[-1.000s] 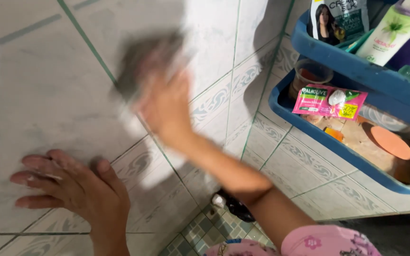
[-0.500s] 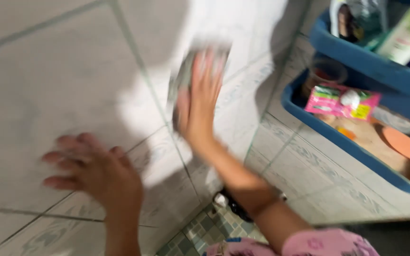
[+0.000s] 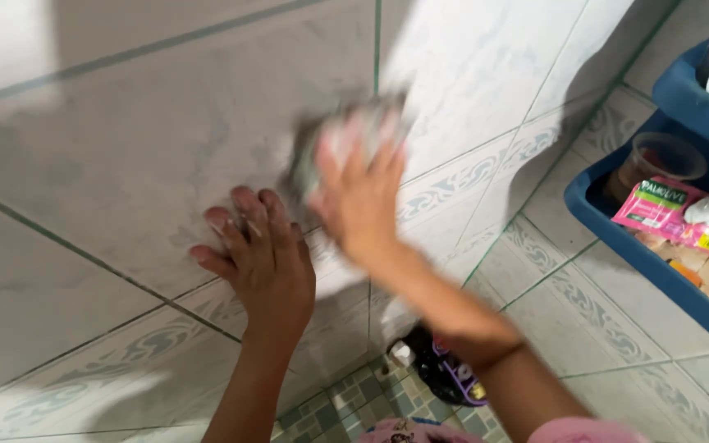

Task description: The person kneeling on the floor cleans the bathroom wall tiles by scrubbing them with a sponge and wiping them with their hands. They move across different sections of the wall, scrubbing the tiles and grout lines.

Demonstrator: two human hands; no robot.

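Observation:
My right hand (image 3: 360, 197) presses a grey-green scrubbing pad (image 3: 322, 143) flat against the pale tiled wall (image 3: 166, 123); both are blurred by motion. Just to its left my left hand (image 3: 260, 250) lies flat on the same wall with its fingers spread and nothing in it. The two hands nearly touch. A pink flowered sleeve (image 3: 568, 431) shows at the bottom edge.
A blue plastic shelf rack (image 3: 642, 250) hangs in the corner at right, holding a pink sachet (image 3: 670, 215) and a small clear cup (image 3: 658, 160). Down at the floor lies a dark slipper (image 3: 445, 373) on small green mosaic tiles (image 3: 342, 402).
The view has swung left, so the rack sits further right. My right hand with the pad has swept down and sideways over the wall. My left hand has moved up close beside it.

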